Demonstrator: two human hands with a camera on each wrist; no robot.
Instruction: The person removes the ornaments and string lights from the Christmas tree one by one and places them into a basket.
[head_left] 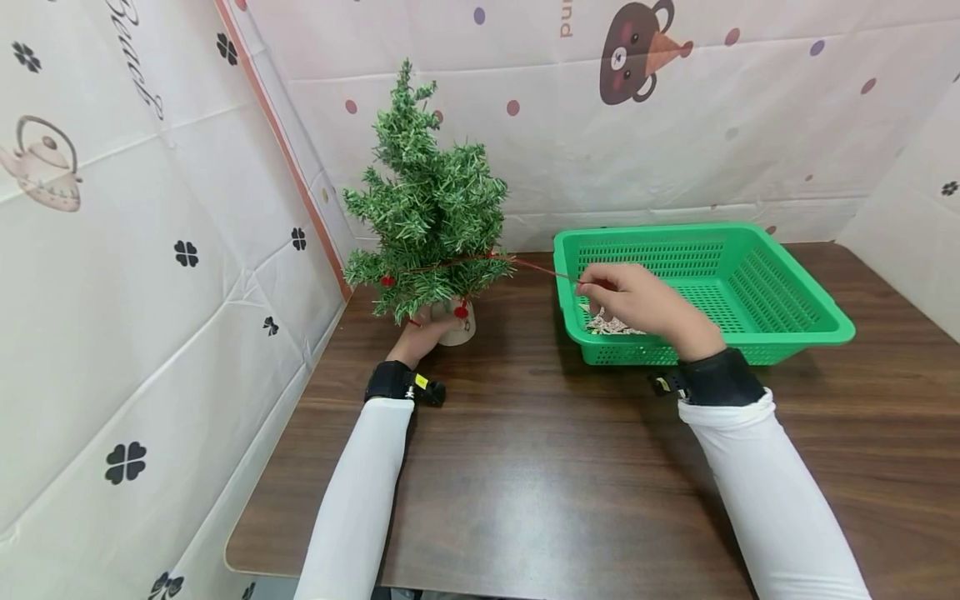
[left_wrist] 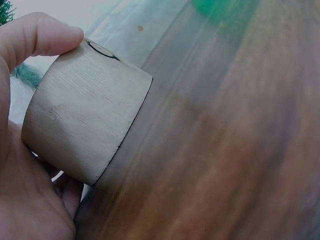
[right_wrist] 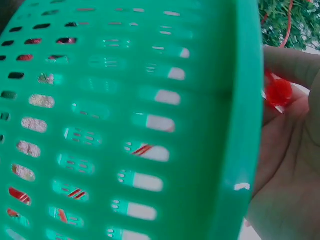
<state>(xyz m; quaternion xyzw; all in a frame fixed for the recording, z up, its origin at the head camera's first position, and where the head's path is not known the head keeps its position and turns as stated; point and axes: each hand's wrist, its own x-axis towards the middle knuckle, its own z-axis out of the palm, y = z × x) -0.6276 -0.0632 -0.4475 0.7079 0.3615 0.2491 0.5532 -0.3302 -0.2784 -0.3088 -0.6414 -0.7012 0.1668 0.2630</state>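
Observation:
A small artificial Christmas tree [head_left: 431,200] stands upright at the back left. My left hand [head_left: 422,335] grips its pale rounded base [left_wrist: 90,110], with the thumb on the upper edge in the left wrist view. A thin red cord [head_left: 536,266] crosses the lower branches and stretches right to my right hand [head_left: 637,302], which pinches its end. In the right wrist view, a shiny red piece [right_wrist: 278,92] sits among the right fingers. Red ornaments [head_left: 461,312] hang low on the branches. The tree's foliage hides part of the left fingers.
Beneath the right hand is a green slotted basket [head_left: 825,321] with a heap of pale and red items [head_left: 611,325] at its left end. The dark wooden table [head_left: 540,467] has printed white sheeting [head_left: 465,100] behind it and on the left.

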